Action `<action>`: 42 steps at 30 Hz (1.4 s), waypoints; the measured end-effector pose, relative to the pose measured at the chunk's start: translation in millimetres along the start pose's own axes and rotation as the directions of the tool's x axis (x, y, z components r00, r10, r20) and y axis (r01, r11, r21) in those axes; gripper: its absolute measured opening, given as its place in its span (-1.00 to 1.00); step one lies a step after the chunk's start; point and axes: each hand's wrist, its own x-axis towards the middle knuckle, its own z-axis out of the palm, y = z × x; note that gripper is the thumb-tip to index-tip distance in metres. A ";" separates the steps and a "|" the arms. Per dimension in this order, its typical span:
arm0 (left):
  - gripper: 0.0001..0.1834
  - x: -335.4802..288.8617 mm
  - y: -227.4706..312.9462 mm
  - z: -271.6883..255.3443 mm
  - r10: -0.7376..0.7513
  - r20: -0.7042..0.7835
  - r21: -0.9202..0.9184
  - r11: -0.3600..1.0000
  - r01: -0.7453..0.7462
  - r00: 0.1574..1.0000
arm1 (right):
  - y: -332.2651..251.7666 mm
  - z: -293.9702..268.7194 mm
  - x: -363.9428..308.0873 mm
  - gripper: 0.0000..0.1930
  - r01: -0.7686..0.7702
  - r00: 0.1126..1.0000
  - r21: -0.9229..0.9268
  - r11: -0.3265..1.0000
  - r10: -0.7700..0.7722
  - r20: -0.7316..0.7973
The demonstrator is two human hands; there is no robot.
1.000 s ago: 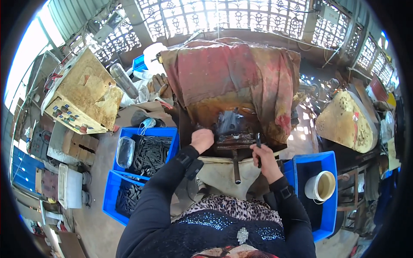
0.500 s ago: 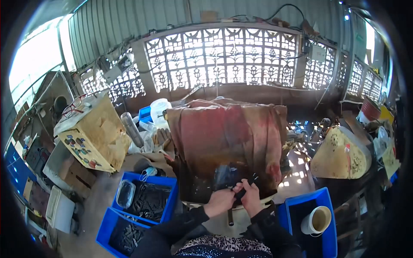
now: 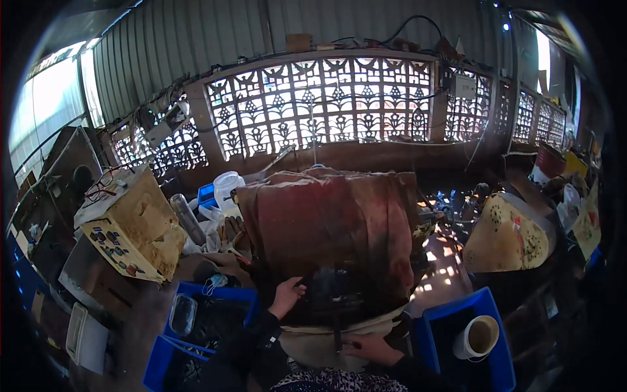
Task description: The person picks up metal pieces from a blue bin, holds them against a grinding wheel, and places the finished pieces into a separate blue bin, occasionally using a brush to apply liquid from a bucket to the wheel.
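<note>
Machine [image 3: 336,287] stands straight ahead in the head view, between the two hands, its dark front hollow facing the person. Half a second ago both hands met before that hollow, around a slim dark piece; now they have parted. The left hand [image 3: 285,298] has gone to the hollow's left edge, and the right hand [image 3: 371,347] has dropped to the lever [image 3: 337,334]. The view has also tipped upward and dimmed. I judge that the handling of the piece between both hands is over, each hand now having its own place at the machine.

The left fingers are bent inward, with something small and dark by their tips; whether they pinch it I cannot tell. The right fingers reach toward the lever's lower end, but whether they grasp or merely touch it is too dark to tell.

Over the machine hangs a cloth [image 3: 313,222], rust-red and brown, stained and falling in heavy folds. The lever is a dark, straight rod, probably metal. Below the hollow spreads a pale, rounded sheet [image 3: 304,346]. At right, a smooth blue bin [image 3: 426,334] holds a round, off-white pail [image 3: 462,345]; at left, a clear, rounded box [image 3: 183,315] rests in another bin [image 3: 252,304].
</note>
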 end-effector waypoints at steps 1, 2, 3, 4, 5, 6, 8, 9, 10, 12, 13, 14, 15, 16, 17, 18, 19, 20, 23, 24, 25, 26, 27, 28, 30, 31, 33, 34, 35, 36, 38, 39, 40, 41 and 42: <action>-0.55 1.8 -8.0 2.2 0.082 -0.014 0.113 0.990 -0.080 0.997 | -1.2 -2.4 -4.7 -0.52 0.043 0.999 -0.034 0.998 -0.043 0.017; -0.60 1.8 -16.0 3.5 0.164 -0.021 0.228 0.961 -0.155 0.986 | -3.0 -4.8 -8.5 -0.51 0.090 0.995 -0.066 0.994 -0.088 0.038; -0.65 0.6 -23.7 3.8 0.244 -0.022 0.341 0.914 -0.222 0.970 | -6.3 -6.4 -11.8 -0.49 0.141 0.989 -0.094 0.986 -0.135 0.061; -0.65 0.7 -30.8 5.0 0.236 -0.036 0.342 0.916 -0.209 0.971 | -11.4 -6.8 -14.1 -0.49 0.147 0.987 -0.086 0.985 -0.140 0.075; -0.69 1.9 -37.4 9.1 0.277 -0.040 0.391 0.889 -0.240 0.960 | -18.3 -7.5 -16.6 -0.51 0.074 0.994 -0.109 0.991 -0.065 0.088; -0.73 3.5 -43.9 14.9 0.315 -0.037 0.439 0.857 -0.268 0.948 | -24.1 -7.9 -18.5 -0.52 -0.002 0.995 -0.133 0.991 0.015 0.099; -0.76 -3.4 -47.4 18.8 0.340 -0.038 0.493 0.824 -0.279 0.939 | -31.8 -7.6 -18.1 -0.53 -0.075 0.988 -0.148 0.986 0.093 0.120; -0.75 -4.9 -45.8 21.5 0.331 -0.001 0.515 0.809 -0.284 0.944 | -33.7 -9.6 -17.4 -0.53 -0.027 0.986 -0.133 0.991 0.048 0.158; -0.73 -7.6 -45.8 24.4 0.315 0.042 0.536 0.794 -0.287 0.948 | -35.4 -10.8 -18.4 -0.54 0.014 0.981 -0.112 0.994 0.008 0.195; -0.71 -0.5 -47.0 24.0 0.283 0.086 0.565 0.776 -0.281 0.955 | -33.6 -13.6 -10.5 -0.54 0.050 0.972 -0.073 0.996 -0.032 0.231; -0.70 4.4 -50.4 20.9 0.263 0.105 0.518 0.808 -0.279 0.959 | -30.1 -12.8 -5.9 -0.55 0.091 0.969 -0.092 0.992 -0.066 0.239; -0.69 -7.4 -53.3 23.6 0.213 0.138 0.465 0.848 -0.253 0.967 | -34.3 -9.4 -11.0 -0.56 0.102 0.964 -0.095 0.990 -0.075 0.257; -0.65 -0.4 -53.8 21.8 0.214 0.163 0.481 0.835 -0.267 0.963 | -29.6 -6.6 -6.4 -0.56 0.110 0.954 -0.112 0.988 -0.073 0.291; -0.63 5.5 -57.8 17.3 0.240 0.145 0.519 0.808 -0.280 0.960 | -35.2 -11.9 2.2 -0.57 0.114 0.940 -0.120 0.986 -0.068 0.335; -0.65 12.1 -53.1 20.3 0.276 0.191 0.503 0.797 -0.335 0.942 | -39.4 -17.2 5.2 -0.56 0.119 0.940 -0.116 0.986 -0.074 0.332; -0.66 18.6 -44.9 36.3 0.287 0.221 0.602 0.711 -0.362 0.932 | -28.7 -18.8 1.6 -0.56 0.152 0.958 -0.046 0.987 -0.136 0.254; -0.66 30.2 -52.0 11.3 0.408 0.265 0.559 0.673 -0.484 0.874 | -33.9 -17.4 10.9 -0.54 0.175 0.953 -0.081 0.981 -0.148 0.266; -0.66 36.6 -54.7 13.4 0.398 0.255 0.535 0.701 -0.471 0.881 | -33.6 -18.9 13.1 -0.55 0.155 0.958 -0.066 0.986 -0.134 0.253; -0.63 38.5 -49.4 29.7 0.293 0.286 0.587 0.699 -0.409 0.912 | -25.9 -19.7 12.5 -0.60 0.068 0.972 0.049 0.996 -0.078 0.221; -0.63 31.4 -62.3 29.6 0.266 0.288 0.587 0.709 -0.390 0.920 | -23.5 -11.8 8.9 -0.64 0.052 0.981 0.128 0.990 -0.075 0.178; -0.63 27.0 -69.4 30.1 0.228 0.300 0.553 0.750 -0.364 0.926 | -21.8 -4.7 4.8 -0.64 0.038 0.980 0.140 0.989 -0.065 0.187; -0.63 26.5 -71.8 30.8 0.198 0.313 0.517 0.785 -0.341 0.929 | -20.6 -2.0 4.3 -0.64 0.031 0.980 0.164 0.986 -0.062 0.187; -0.62 29.8 -68.0 31.7 0.176 0.325 0.480 0.816 -0.323 0.929 | -19.8 -3.8 7.6 -0.65 0.030 0.981 0.184 0.983 -0.064 0.182; -0.62 37.2 -57.6 32.7 0.182 0.326 0.480 0.814 -0.328 0.928 | -19.5 -10.0 14.9 -0.65 0.034 0.983 0.197 0.980 -0.069 0.173; -0.61 36.3 -50.9 30.9 0.186 0.329 0.500 0.798 -0.338 0.926 | -22.1 -10.5 17.1 -0.63 0.027 0.979 0.182 0.983 -0.062 0.192; -0.61 35.6 -43.6 27.3 0.201 0.324 0.515 0.783 -0.350 0.925 | -25.6 -11.6 18.8 -0.62 0.033 0.976 0.162 0.986 -0.066 0.207; -0.63 30.8 -31.9 17.7 0.363 0.379 0.470 0.716 -0.515 0.851 | -38.9 -17.7 18.7 -0.60 0.037 0.966 0.113 0.993 -0.064 0.250; -0.65 17.9 -18.0 16.8 0.403 0.423 0.463 0.674 -0.576 0.812 | -37.0 -12.9 15.5 -0.60 0.064 0.962 0.080 0.995 -0.083 0.262; -0.65 14.3 -25.2 10.5 0.377 0.405 0.538 0.639 -0.550 0.833 | -34.0 -6.7 12.1 -0.61 0.194 0.957 -0.062 0.979 -0.175 0.233; -0.64 10.8 -39.0 17.1 0.458 0.389 0.483 0.638 -0.600 0.799 | -25.5 2.2 1.5 -0.61 0.224 0.947 -0.092 0.970 -0.194 0.257; -0.49 6.4 -60.0 20.8 0.390 0.444 0.462 0.671 -0.580 0.806 | -23.4 4.3 -8.0 -0.61 0.105 0.963 0.030 0.994 -0.109 0.246; -0.46 -3.7 -56.1 28.0 0.264 0.442 0.546 0.679 -0.491 0.857 | -36.9 -2.7 -11.3 -0.63 -0.019 0.950 0.010 1.000 0.015 0.312; -0.48 -6.6 -59.5 21.4 0.252 0.437 0.565 0.670 -0.481 0.864 | -43.9 -3.0 -6.7 -0.63 0.034 0.955 -0.013 0.999 -0.029 0.295; -0.48 -6.9 -53.2 21.9 0.283 0.429 0.568 0.655 -0.499 0.858 | -44.3 -2.9 -8.5 -0.63 0.069 0.962 0.049 0.996 -0.079 0.261; -0.48 -8.0 -51.3 21.5 0.250 0.440 0.594 0.639 -0.488 0.863 | -42.7 -2.9 -9.9 -0.64 0.099 0.965 0.113 0.989 -0.123 0.231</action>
